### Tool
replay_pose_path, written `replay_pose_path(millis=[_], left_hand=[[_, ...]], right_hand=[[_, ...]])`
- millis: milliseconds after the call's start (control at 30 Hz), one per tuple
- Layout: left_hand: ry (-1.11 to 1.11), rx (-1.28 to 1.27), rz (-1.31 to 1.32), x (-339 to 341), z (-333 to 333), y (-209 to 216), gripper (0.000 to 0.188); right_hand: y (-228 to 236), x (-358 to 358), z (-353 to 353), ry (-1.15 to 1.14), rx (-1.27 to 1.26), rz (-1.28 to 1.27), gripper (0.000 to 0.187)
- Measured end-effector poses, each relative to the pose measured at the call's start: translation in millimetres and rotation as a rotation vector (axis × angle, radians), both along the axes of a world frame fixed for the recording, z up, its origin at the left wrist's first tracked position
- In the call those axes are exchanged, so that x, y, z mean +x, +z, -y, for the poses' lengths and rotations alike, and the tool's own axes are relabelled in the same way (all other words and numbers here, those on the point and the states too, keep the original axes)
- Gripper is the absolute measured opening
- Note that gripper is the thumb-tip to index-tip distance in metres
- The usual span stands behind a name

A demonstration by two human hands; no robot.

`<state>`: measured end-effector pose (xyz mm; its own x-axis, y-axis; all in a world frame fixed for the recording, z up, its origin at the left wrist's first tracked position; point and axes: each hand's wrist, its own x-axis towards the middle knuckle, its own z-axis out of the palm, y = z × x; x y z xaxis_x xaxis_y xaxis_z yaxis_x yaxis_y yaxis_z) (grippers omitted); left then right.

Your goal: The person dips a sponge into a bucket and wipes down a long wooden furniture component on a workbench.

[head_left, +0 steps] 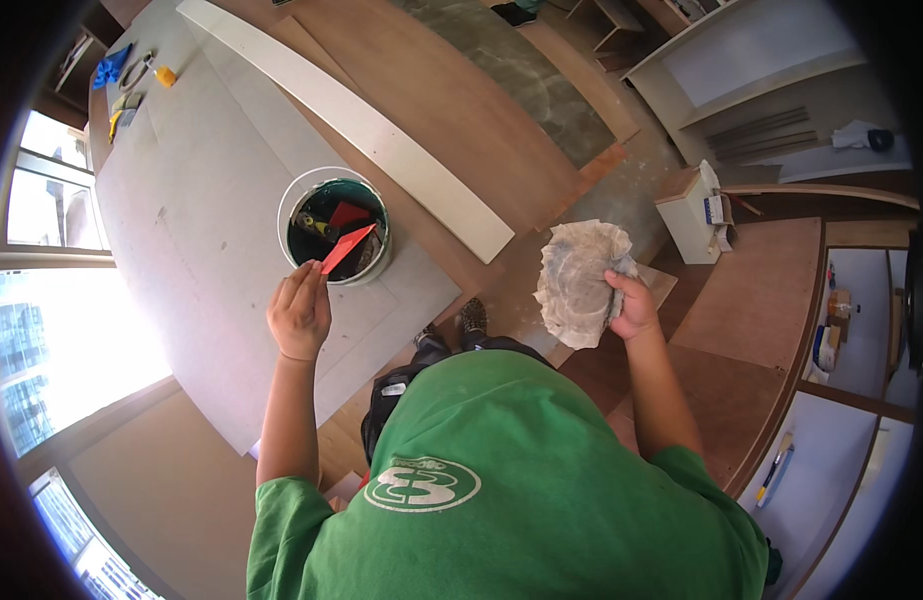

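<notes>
A person in a green T-shirt point(541, 480) stands beside a grey tabletop point(211, 270), the left hand point(299, 310) pinching the near end of a red flat tool point(349, 248) over the mouth of a bucket point(382, 266) resting there. The right hand point(634, 306) clasps a smudged, crumpled cloth point(579, 283) by its edge, thumb in front and fingers mostly hidden behind, well apart from the bucket

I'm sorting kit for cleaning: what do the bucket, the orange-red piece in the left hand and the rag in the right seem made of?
Bucket: probably smooth plastic, going by its pale, rounded wall; coated metal isn't ruled out.
Orange-red piece: likely plastic, smooth-looking, as it's thin, flat and evenly coloured.
Rag: apparently fabric, matte, judging by its creases, crinkled edge and grey smudges.
</notes>
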<state>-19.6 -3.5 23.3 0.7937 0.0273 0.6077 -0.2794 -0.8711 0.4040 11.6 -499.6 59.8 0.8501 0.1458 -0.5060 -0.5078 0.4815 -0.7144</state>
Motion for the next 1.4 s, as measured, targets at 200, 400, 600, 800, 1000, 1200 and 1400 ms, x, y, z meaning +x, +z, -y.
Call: replay_pose_path(millis=[200, 400, 600, 800, 1000, 1200, 1400], left_hand=[[0.030, 0.051, 0.014, 2, -6, -4, 0.020], [-0.043, 0.083, -0.034, 5, -1, -3, 0.017], [-0.017, 0.034, -0.050, 11, 1, -7, 0.009], [0.133, -0.124, -0.245, 9, -1, -7, 0.003], [0.209, -0.242, -0.141, 23, 7, 12, 0.006], [-0.095, -0.101, 0.038, 53, 76, 39, 0.017], [-0.369, -0.099, -0.034, 80, 163, -20, 0.020]], right_hand=[[4, 6, -8, 0.004, 0.054, 0.012, 0.052], [2, 8, -11, -0.036, 0.016, 0.010, 0.052], [-7, 7, -6, -0.025, 0.006, -0.008, 0.055], [-15, 0, -4, -0.143, -0.005, -0.090, 0.050], [-17, -3, 1, -0.177, 0.061, -0.126, 0.048], [-20, 0, 10, -0.159, 0.057, -0.152, 0.048], [-31, 18, 26, -0.105, 0.107, -0.159, 0.047]])
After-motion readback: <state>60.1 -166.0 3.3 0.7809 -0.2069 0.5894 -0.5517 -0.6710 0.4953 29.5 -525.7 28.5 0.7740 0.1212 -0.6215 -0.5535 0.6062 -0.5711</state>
